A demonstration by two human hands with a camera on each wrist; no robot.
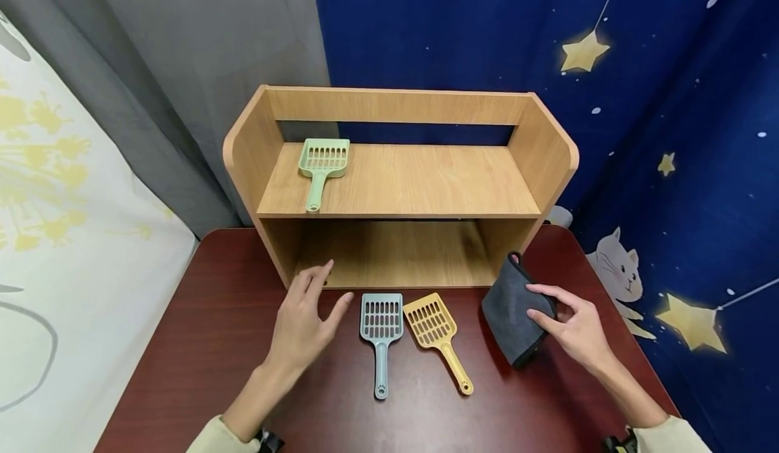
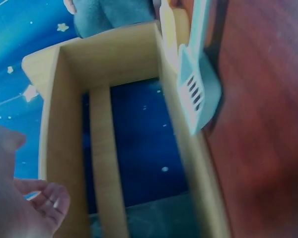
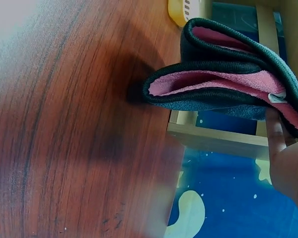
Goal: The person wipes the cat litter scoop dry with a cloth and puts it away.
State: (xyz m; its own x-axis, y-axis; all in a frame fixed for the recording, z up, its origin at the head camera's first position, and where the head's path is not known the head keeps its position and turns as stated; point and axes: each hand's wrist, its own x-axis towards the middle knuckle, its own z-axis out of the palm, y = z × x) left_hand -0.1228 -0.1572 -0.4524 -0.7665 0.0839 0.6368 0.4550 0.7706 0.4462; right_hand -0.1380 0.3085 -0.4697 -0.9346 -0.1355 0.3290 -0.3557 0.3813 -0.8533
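My right hand [image 1: 578,328] pinches a folded dark grey cloth [image 1: 514,314] between thumb and fingers, above the table's right side. Pink lining shows inside the folds of the cloth [image 3: 208,82] in the right wrist view. Fingers spread and holding nothing, my left hand [image 1: 304,321] hovers by the lower left front of the wooden shelf [image 1: 398,284]. Just right of it lies a blue-grey litter scoop [image 1: 381,345], with a yellow litter scoop [image 1: 441,341] slanted beside it. A green litter scoop [image 1: 322,169] rests on the upper shelf board, at the left.
The two-tier shelf stands at the back of a dark red-brown table [image 1: 231,304]. Behind hang a grey curtain [image 1: 213,47] and a blue star-patterned curtain [image 1: 438,27]. A white patterned cloth [image 1: 79,236] is at the left.
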